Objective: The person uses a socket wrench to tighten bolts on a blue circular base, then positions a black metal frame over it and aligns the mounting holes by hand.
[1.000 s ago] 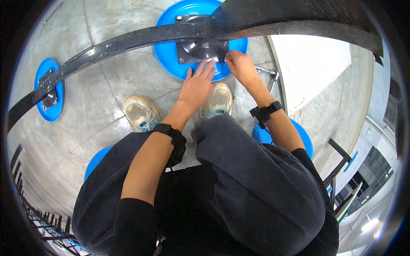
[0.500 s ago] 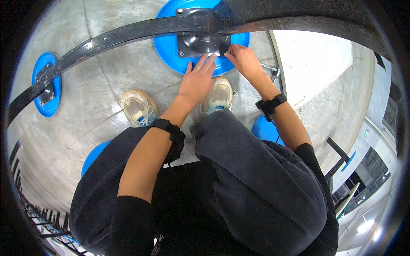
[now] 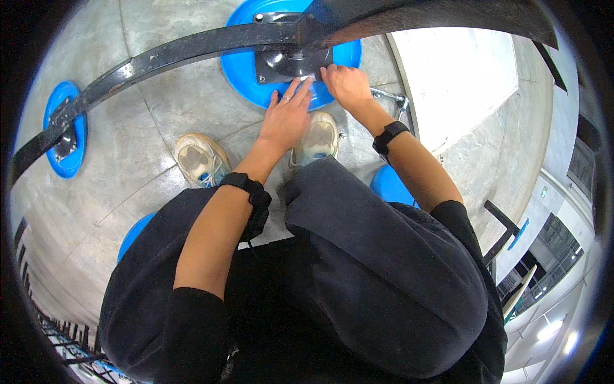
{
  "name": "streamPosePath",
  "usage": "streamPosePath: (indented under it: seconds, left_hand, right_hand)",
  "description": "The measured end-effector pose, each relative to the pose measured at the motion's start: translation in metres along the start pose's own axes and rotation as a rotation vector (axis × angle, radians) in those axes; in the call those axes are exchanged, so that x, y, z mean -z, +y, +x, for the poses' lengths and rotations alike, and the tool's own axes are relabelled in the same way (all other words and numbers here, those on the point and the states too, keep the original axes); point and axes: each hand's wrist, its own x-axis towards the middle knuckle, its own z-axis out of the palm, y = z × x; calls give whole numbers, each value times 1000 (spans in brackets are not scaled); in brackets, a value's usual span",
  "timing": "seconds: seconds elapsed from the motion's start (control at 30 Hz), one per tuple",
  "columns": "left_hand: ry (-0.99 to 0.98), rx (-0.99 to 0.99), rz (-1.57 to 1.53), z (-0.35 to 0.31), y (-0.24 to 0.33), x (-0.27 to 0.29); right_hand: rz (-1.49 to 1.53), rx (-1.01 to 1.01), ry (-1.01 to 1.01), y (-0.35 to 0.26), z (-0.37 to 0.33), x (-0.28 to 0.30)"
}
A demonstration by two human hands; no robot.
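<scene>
A round blue seat (image 3: pixel 238 75), upside down at the top, carries a black metal mounting plate (image 3: pixel 275 65) with bolts at its corners. My left hand (image 3: pixel 286 117) lies with fingers stretched over the seat's near rim, fingertips touching the plate's near edge. At the plate's near right corner, my right hand (image 3: pixel 347 86) is closed in a pinch. Whatever its fingertips hold there is hidden by the fingers. A black metal bar (image 3: pixel 211 45) crosses above the seat and joins the plate.
A second blue seat (image 3: pixel 79 137) hangs at the bar's left end. Right of my right hand, a silver wrench-like tool (image 3: pixel 401 102) lies beside a white panel (image 3: pixel 451 77). My shoes (image 3: pixel 201 160) stand on the grey concrete floor (image 3: pixel 121 185). Another blue round seat (image 3: pixel 389 184) is by my right knee.
The whole view has shifted slightly, moving the seat left and up. My right hand has turned a little over the plate's corner, its fingers more curled. My left hand stays against the plate.
</scene>
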Motion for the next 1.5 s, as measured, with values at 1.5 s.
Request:
streamPosePath:
  seconds: [1.5]
  left_hand:
    - [3, -22, 8, 2, -5, 0]
  right_hand:
    - [5, 54, -184, 8, 9, 19]
